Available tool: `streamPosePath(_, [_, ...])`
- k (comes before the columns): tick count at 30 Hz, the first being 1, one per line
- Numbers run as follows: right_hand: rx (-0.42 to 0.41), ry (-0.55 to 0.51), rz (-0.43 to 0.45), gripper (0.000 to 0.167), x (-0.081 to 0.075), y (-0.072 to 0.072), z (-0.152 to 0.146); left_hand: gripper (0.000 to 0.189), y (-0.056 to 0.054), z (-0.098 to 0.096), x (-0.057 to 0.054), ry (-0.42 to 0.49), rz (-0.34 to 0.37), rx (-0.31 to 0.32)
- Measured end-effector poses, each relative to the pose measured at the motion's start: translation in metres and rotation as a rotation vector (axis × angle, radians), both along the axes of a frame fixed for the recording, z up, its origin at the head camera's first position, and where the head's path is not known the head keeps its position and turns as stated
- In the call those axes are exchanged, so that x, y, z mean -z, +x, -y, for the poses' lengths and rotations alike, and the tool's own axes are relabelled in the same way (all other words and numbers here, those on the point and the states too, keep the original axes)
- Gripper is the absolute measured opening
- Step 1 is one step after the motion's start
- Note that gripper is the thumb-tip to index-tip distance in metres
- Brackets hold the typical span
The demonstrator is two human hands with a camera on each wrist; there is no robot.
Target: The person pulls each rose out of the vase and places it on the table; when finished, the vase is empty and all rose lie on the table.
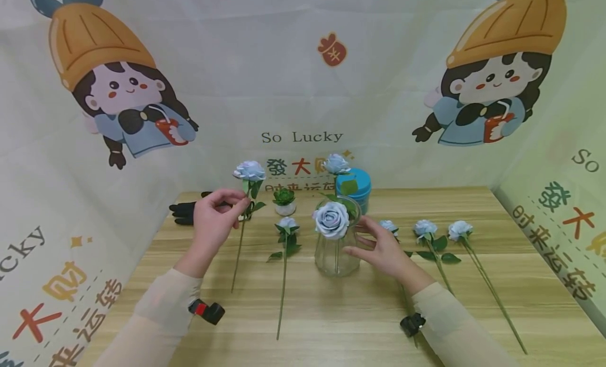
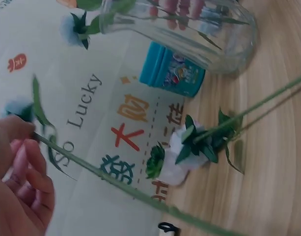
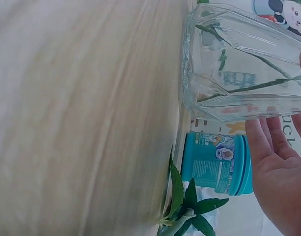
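Note:
My left hand (image 1: 215,217) pinches the stem of a pale blue artificial rose (image 1: 249,171) just under its leaves. The bloom points up and the long green stem slants down over the table. In the middle, a clear glass vase (image 1: 325,263) holds two blue roses: one bloom (image 1: 331,220) faces me at the rim, another (image 1: 336,163) stands taller behind. My right hand (image 1: 382,250) grips the vase from its right side, thumb in front and fingers behind. The right wrist view shows stems (image 3: 260,85) crossing inside the glass vase.
One rose (image 1: 286,225) lies left of the vase, and several more, including a rose (image 1: 460,230), lie to the right. Behind stand a blue lidded tub (image 1: 362,184) and a small potted succulent (image 1: 284,201). A black glove-like item (image 1: 182,212) lies back left. Printed cloth (image 1: 293,83) encloses the table.

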State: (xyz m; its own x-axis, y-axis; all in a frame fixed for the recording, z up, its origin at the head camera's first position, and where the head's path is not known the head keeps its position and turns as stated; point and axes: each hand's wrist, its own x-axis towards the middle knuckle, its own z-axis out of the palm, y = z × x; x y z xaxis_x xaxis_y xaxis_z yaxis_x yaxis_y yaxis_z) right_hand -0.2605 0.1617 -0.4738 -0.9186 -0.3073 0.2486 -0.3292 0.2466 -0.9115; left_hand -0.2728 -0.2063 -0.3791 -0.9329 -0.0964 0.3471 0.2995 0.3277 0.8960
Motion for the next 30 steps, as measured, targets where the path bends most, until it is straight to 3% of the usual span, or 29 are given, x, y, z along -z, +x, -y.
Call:
streamPosePath(5, [0.002,0.002,-0.002,0.069,-0.001,0.0,0.0,0.022,-0.008,0.012,0.016,-0.113,0.197,-0.05])
streamPosePath(8, [0.001,0.004,0.002,0.07,-0.002,0.0,0.0,0.022,-0.011,0.02,0.03,-0.17,0.272,-0.056])
streamPosePath(17, [0.006,0.013,0.004,0.072,0.0,0.001,0.0,0.02,-0.02,0.04,0.071,-0.212,0.366,-0.023])
streamPosePath(30, [0.005,0.011,-0.007,0.07,0.0,0.001,0.0,0.015,-0.023,0.042,0.1,-0.286,0.474,0.014])
